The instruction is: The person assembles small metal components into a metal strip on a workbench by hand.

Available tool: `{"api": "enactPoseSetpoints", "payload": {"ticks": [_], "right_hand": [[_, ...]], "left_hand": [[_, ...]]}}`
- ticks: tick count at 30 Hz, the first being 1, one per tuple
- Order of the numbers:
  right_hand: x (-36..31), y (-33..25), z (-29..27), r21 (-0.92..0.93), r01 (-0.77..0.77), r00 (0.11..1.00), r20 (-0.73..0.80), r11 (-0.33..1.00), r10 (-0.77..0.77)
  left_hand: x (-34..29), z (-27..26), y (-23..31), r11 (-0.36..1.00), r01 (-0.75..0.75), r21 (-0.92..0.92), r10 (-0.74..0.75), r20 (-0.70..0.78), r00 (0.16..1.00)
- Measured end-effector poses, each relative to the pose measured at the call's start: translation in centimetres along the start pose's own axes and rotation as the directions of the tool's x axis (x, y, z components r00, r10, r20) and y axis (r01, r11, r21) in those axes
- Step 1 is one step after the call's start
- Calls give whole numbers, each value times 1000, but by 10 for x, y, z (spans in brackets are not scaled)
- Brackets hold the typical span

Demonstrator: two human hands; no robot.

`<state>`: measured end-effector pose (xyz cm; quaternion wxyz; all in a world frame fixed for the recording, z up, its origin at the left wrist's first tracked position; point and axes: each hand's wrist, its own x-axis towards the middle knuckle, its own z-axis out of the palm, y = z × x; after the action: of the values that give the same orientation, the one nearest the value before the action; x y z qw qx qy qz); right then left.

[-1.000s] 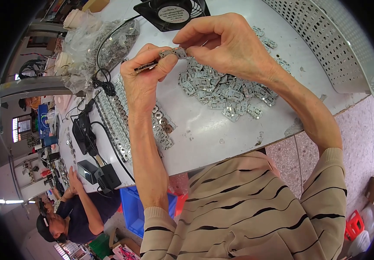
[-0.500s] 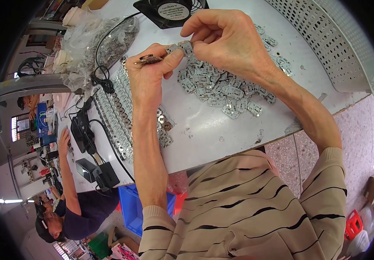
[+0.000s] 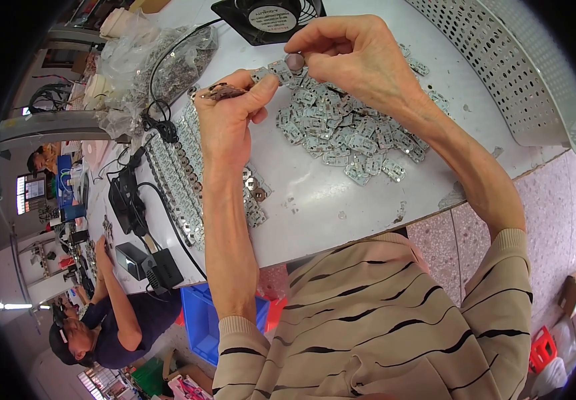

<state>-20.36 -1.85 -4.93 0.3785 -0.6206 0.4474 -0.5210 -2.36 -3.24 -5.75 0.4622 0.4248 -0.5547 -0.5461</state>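
Observation:
A small silvery metal plate (image 3: 279, 70) is pinched between the thumb and forefinger of my left hand (image 3: 229, 123). In that same hand sits a brownish, shiny item (image 3: 223, 92), too unclear to name. My right hand (image 3: 363, 65) is closed, its fingertips at a small round grey-brown disc (image 3: 295, 62) beside the plate's right end. Below both hands lies a loose pile of similar metal plates (image 3: 351, 137). Left of my left forearm, rows of plates (image 3: 173, 177) are laid out close together, some with round discs (image 3: 259, 194) on or beside them.
A black fan (image 3: 268, 20) stands at the far edge, its cable running left. A perforated grey basket (image 3: 501, 73) is at the right. Plastic bags of small parts (image 3: 175, 63) and black adapters (image 3: 161, 270) lie left. A co-worker (image 3: 118, 320) sits at the lower left.
The round disc now shows at my right fingertips, where it was hidden before. My right hand has shifted slightly right. The co-worker's arm has drawn back and bent.

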Motion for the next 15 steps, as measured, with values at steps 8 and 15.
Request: {"api": "enactPoseSetpoints", "payload": {"ticks": [8, 15], "right_hand": [[-1, -7, -1, 36, -95, 991, 95, 995, 91], [0, 4, -2, 120, -35, 995, 99, 992, 23]], "left_hand": [[0, 4, -4, 1000, 23, -5, -23, -14, 1000], [0, 11, -4, 996, 13, -88, -20, -73, 997]]}}
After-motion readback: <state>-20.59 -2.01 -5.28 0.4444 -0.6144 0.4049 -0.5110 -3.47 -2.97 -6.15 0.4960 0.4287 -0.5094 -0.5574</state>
